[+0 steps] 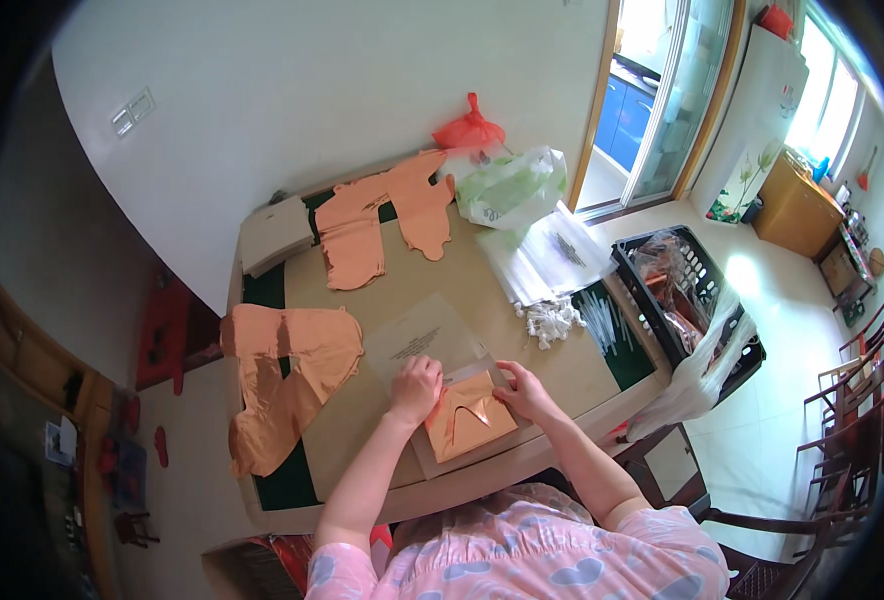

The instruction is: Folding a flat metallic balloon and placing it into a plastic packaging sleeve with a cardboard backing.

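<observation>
A folded copper-coloured foil balloon [470, 425] lies on a brown cardboard sheet [424, 455] near the table's front edge, directly before me. My left hand [419, 388] is closed at the upper left corner of this bundle; what its fingers pinch is hidden. At the upper right corner, my right hand [527, 390] grips the edge of the cardboard, its thumb close to the foil. Just beyond both hands rests a clear plastic bag [417, 330] with printing. Two flat foil balloons of the same colour are spread out, one on the left [282, 375], another farther back [382, 210].
Stacked cardboard [280, 235] sits at the back left. On the right are clear bags [547, 255], white ribbon [550, 322], thin clear straws [604, 322] and a black crate [687, 300]. Green-white [517, 190] and red [470, 128] plastic bags stand against the wall.
</observation>
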The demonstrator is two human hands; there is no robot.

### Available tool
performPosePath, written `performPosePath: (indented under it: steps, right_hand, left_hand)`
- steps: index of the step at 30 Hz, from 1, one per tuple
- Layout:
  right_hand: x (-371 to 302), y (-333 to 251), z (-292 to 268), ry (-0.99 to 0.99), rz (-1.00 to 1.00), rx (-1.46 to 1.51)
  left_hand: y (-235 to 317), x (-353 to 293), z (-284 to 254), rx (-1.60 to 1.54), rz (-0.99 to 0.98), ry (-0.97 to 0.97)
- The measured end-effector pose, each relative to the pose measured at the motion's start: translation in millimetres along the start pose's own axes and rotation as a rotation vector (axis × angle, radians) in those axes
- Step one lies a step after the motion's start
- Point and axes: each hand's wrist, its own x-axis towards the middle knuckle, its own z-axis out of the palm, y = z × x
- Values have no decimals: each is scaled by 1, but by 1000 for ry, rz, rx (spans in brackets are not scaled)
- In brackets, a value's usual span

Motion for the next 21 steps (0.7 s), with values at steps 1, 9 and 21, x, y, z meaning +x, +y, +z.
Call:
performPosePath:
  steps: [1, 9, 21]
  right_hand:
    - [1, 0, 0, 17, -24, -8]
    - [14, -16, 3, 76, -80, -81]
    - [7, -11, -3, 131, -49, -95]
  left_hand:
    - [2, -1, -2, -12, 16, -17]
    - [7, -16, -3, -86, 32, 33]
    - [4, -46, -16, 35, -17, 81]
